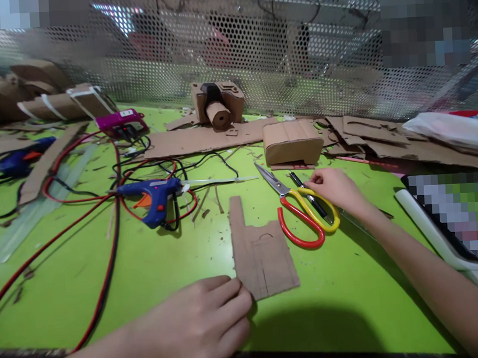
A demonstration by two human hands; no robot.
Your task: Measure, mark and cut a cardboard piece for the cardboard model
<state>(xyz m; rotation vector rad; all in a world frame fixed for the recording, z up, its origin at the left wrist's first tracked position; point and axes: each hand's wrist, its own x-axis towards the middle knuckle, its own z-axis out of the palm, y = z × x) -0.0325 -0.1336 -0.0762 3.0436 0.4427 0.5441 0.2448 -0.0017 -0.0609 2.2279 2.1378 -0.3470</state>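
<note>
A flat brown cardboard piece (pixel 269 257) with pencil lines and a narrow strip rising at its left lies before me. My left hand (pixel 214 319) is closed, its fingertips at the piece's lower left corner. Scissors (pixel 278 186) with one red and one yellow handle lie partly open to the right of the cardboard. Just beyond the yellow handle is my right hand (pixel 331 187), thumb and fingers pinched together; whatever they may hold is hidden. A black pen (pixel 297 180) lies under the yellow handle, close to my right fingertips.
To the left rests a blue glue gun (pixel 154 194) with a glue stick, amid red and black cables (pixel 116 249). Behind stand a cardboard camera model (pixel 237 101) and a cardboard box shape (pixel 293 139). Cardboard scraps (pixel 381 134) lie before a perforated metal screen (pixel 264 55).
</note>
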